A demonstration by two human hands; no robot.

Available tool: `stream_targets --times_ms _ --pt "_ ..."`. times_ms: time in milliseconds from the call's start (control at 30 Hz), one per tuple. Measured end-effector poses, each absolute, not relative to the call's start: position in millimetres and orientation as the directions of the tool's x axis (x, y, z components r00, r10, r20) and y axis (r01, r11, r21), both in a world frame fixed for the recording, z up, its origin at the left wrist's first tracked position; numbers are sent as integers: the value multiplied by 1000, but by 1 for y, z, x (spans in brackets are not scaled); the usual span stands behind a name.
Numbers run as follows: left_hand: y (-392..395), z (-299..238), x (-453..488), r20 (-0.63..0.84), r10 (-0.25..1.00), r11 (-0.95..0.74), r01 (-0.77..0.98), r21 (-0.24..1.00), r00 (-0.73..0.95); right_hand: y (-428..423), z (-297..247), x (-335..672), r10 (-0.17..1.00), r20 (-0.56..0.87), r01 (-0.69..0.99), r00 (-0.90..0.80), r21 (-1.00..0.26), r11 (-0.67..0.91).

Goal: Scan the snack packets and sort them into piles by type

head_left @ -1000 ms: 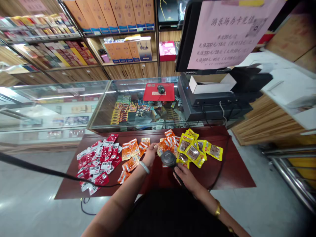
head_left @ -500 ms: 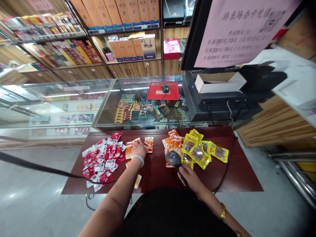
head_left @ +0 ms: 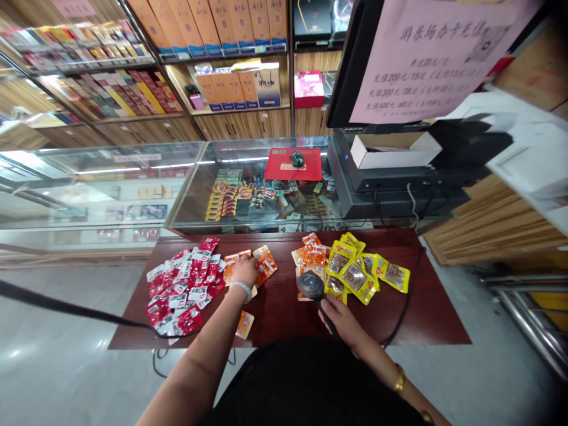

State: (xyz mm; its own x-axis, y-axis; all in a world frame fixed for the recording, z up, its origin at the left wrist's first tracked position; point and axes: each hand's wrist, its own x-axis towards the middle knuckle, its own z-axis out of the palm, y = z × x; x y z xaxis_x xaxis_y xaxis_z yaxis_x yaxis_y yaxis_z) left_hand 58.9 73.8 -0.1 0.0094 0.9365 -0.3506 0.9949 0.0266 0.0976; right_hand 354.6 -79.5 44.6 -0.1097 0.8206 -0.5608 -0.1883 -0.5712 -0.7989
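Observation:
My left hand (head_left: pixel 244 271) rests on a small pile of orange snack packets (head_left: pixel 264 264) in the middle of the dark red table (head_left: pixel 426 319); its fingers are hidden from me. To its left lies a heap of red and white packets (head_left: pixel 181 287). One orange packet (head_left: pixel 245 325) lies near the table's front edge by my forearm. My right hand (head_left: pixel 339 319) is closed round the handle of a black barcode scanner (head_left: pixel 311 286), whose head points at more orange packets (head_left: pixel 310 257) beside a pile of yellow packets (head_left: pixel 355 272).
A glass display counter (head_left: pixel 213 177) stands behind the table, with a red mouse pad (head_left: pixel 310 168) and mouse (head_left: pixel 297 158) on it. A cash register with a screen and a pink paper notice (head_left: pixel 426 59) stands at the right. Shelves of boxes line the back wall. A black cable (head_left: pixel 66 303) crosses the left.
My left hand moved from the scanner's side leftward to the middle orange pile and set a packet there. The scanner stayed in my right hand. The camera shifted slightly.

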Motion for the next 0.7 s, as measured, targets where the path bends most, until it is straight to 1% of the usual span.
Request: stream_targets --times_ms 167,233,300,400,467,567,700 --pt "81 12 62 -430 898 194 959 205 -90 -80 45 355 820 -555 -164 -136 -804 -571" --pt "83 17 66 -433 898 189 958 217 -79 -79 45 354 818 -557 -158 -148 -803 -575" --pt "81 21 73 -446 895 111 977 180 -19 -79 45 354 816 -555 -148 -161 -804 -576" --pt "68 19 83 -476 870 -97 991 92 130 -79 43 355 821 -545 -137 -172 -812 -568" --pt "55 13 88 -488 849 -196 979 61 201 -79 41 356 825 -539 -145 -171 -814 -562" --pt "36 3 92 -500 839 -219 975 48 213 -81 39 357 825 -540 -167 -168 -809 -564" --pt "32 0 90 -491 827 -245 962 121 272 -82 36 357 823 -543 -190 -165 -801 -567"
